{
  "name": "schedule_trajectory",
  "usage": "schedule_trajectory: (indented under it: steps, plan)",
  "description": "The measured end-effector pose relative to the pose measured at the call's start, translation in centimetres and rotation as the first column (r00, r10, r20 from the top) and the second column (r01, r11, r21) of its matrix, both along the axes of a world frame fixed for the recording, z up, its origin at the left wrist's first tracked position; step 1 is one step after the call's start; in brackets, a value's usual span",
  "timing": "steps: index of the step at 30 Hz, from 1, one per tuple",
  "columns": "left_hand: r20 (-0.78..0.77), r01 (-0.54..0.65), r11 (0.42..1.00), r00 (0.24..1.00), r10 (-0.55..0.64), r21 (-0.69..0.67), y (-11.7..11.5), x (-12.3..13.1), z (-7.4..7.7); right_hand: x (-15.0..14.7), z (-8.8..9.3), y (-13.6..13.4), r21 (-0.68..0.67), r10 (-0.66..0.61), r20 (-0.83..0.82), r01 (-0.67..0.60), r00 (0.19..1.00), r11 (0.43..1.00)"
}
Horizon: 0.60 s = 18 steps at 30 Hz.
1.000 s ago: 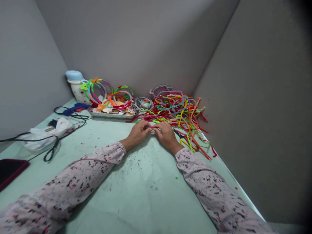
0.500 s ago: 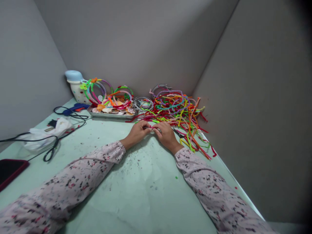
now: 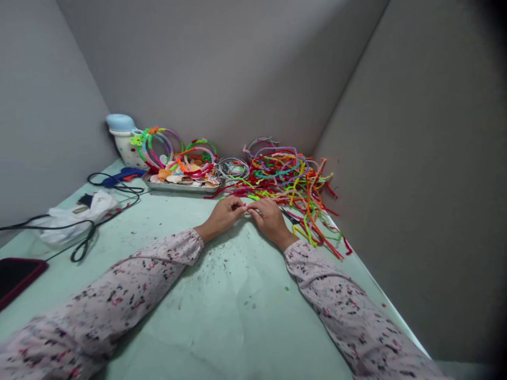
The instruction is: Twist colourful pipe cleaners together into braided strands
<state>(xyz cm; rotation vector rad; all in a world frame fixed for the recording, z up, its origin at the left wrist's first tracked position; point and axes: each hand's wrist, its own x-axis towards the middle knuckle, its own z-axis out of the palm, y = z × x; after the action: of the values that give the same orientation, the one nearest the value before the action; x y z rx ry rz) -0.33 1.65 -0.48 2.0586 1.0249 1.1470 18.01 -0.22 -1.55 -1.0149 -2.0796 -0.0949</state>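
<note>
My left hand [image 3: 228,212] and my right hand [image 3: 268,215] meet over the middle of the table, thumbs and fingertips pinched close together. Between them shows a small piece of pink-red pipe cleaner [image 3: 246,208], mostly covered by the fingers. Just behind the hands lies a heap of colourful pipe cleaners [image 3: 277,169] in red, orange, yellow, green and purple. Scissors [image 3: 292,217], with dark blades, lie partly under loose pipe cleaners beside my right hand. A bit of bright green [image 3: 253,197] peeks out past my fingers.
At the back left, a metal tray [image 3: 182,187] holds round discs and fuzzy-wrapped hoops [image 3: 158,150]. A blue-lidded cup [image 3: 124,140] stands behind it. Coiled wire [image 3: 233,168] lies right of the tray. Leftward are a black cable [image 3: 93,227], plastic bag [image 3: 67,224] and phone [image 3: 19,279].
Both hands keep nearly the same place and pinch. The small pink-red piece between the fingertips has shifted very slightly; everything else looks still.
</note>
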Motion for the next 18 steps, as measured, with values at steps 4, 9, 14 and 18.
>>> schedule_trajectory:
  steps: [4, 9, 14, 18]
  plan:
    - [0.012, -0.013, 0.999, 1.0, 0.014, -0.046, 0.31, -0.02, -0.32, -0.09, 0.04, -0.12, -0.009, 0.007, 0.007, -0.006, 1.0, 1.0]
    - [0.016, -0.026, 0.992, 0.999, 0.028, -0.124, 0.67, -0.06, -0.52, -0.17, 0.12, -0.23, -0.024, 0.004, 0.025, -0.004, 1.0, 1.0]
    - [-0.015, -0.034, 0.992, 0.999, 0.032, -0.12, 0.34, 0.02, -0.07, -0.11, 0.06, -0.09, 0.002, 0.005, 0.025, -0.005, 1.0, 1.0]
    - [-0.071, -0.06, 0.997, 0.996, 0.056, -0.056, -0.02, 0.12, 0.35, -0.04, -0.07, 0.03, 0.011, 0.01, 0.022, -0.01, 1.0, 1.0]
